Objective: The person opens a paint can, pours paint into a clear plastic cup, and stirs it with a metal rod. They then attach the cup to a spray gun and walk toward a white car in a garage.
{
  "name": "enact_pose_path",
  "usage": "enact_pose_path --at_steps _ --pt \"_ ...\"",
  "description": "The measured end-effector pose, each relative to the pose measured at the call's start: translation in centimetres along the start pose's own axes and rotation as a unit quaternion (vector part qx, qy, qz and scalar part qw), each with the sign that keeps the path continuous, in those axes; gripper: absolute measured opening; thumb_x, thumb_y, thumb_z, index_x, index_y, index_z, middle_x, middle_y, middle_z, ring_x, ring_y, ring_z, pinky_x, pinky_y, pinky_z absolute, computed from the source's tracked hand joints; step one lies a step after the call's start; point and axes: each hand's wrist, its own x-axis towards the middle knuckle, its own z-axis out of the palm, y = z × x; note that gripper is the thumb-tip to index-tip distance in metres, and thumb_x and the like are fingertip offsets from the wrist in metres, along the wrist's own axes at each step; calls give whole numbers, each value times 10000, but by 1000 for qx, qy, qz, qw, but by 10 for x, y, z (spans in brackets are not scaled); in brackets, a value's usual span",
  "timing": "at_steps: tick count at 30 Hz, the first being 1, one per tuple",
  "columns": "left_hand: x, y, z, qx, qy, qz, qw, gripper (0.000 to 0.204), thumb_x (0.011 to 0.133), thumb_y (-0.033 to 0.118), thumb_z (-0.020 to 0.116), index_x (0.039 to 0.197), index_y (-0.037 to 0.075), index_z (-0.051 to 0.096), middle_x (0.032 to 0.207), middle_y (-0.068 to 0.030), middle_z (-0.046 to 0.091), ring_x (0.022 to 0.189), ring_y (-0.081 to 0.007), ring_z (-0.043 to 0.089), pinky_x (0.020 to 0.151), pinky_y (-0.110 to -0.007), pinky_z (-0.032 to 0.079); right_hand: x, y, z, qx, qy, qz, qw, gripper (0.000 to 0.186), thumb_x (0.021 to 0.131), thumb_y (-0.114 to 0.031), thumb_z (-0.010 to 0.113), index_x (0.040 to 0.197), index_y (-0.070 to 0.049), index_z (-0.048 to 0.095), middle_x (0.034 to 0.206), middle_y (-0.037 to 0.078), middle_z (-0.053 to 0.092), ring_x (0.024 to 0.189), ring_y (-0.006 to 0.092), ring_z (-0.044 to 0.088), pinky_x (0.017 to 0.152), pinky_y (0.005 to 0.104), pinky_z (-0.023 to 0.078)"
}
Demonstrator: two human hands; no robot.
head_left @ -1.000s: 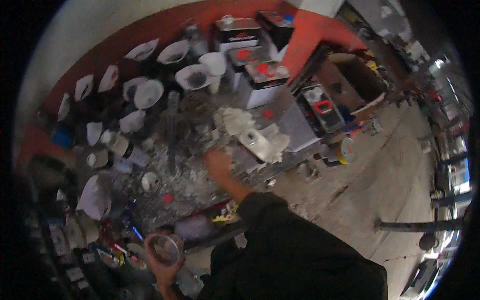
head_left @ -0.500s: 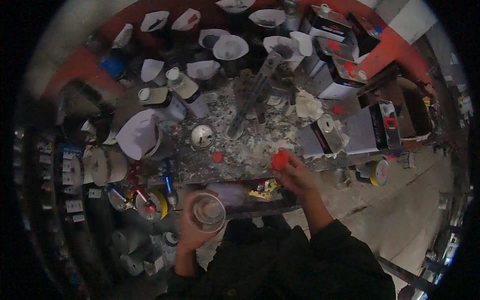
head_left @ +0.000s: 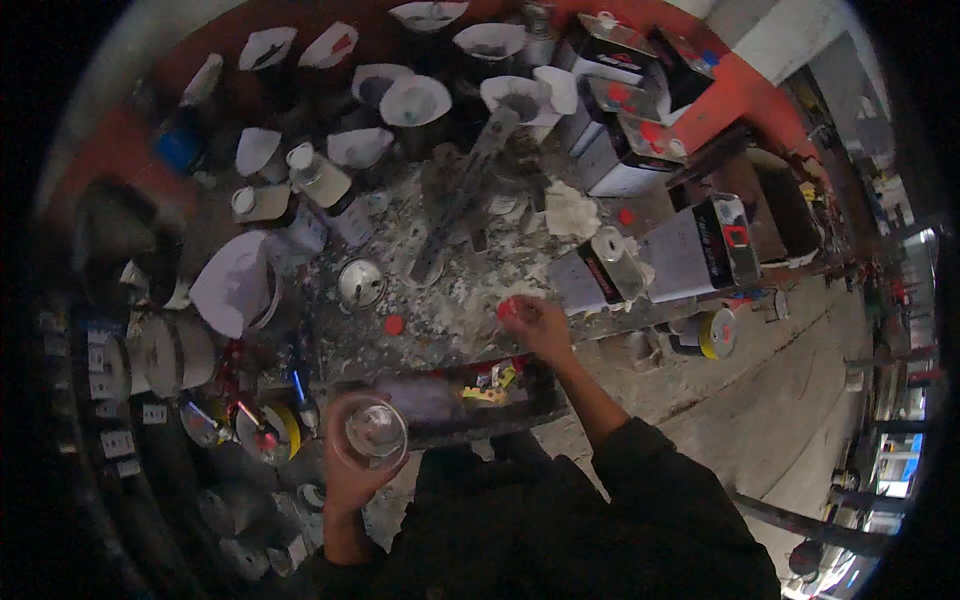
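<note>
My left hand [head_left: 350,455] is wrapped round a clear plastic cup [head_left: 402,432], held upright in front of the bench's near edge. What the cup holds, if anything, I cannot make out. Over the bench [head_left: 440,335], my right hand [head_left: 545,335] pinches a red screw cap [head_left: 511,310] between its fingertips. Just right of that hand, a rectangular metal can [head_left: 577,280] with a dark band lies tilted on the bench. A smaller red cap [head_left: 394,325] rests left of my right hand, near an open round tin [head_left: 361,284].
Paper cone strainers in cups [head_left: 415,100] crowd the back. A long metal strip [head_left: 465,195] slants across the middle, beside a crumpled white cloth [head_left: 571,210]. More metal cans [head_left: 690,255] stand right, two white-capped bottles [head_left: 265,204] left. Spray guns [head_left: 255,428] hang below the left edge.
The view has swung right, so the bench appears shifted left. My right hand has turned, tipping the red cap from facing me toward the bench. My left hand still holds the cup.
</note>
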Motion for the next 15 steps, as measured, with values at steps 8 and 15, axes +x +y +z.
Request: enact_pose_path --at_steps 8,15 --pt "-26 -1 -20 -34 51 -31 998 840 599 99 843 1328 80 424 1227 -129 544 1179 -261 526 1011 -435 424 41 -17 54 -318 191 -304 877 432 786 -245 753 1159 -83 606 1134 160 604 938 344 634 751 425 531" --pt "-35 -7 -34 -92 83 -67 990 815 593 89 844 1296 83 433 1234 -139 540 1167 -270 541 989 -439 447 16 -52 164 -286 -116 -265 913 422 791 -217 739 1176 -107 605 1093 154 609 939 357 635 763 426 536"
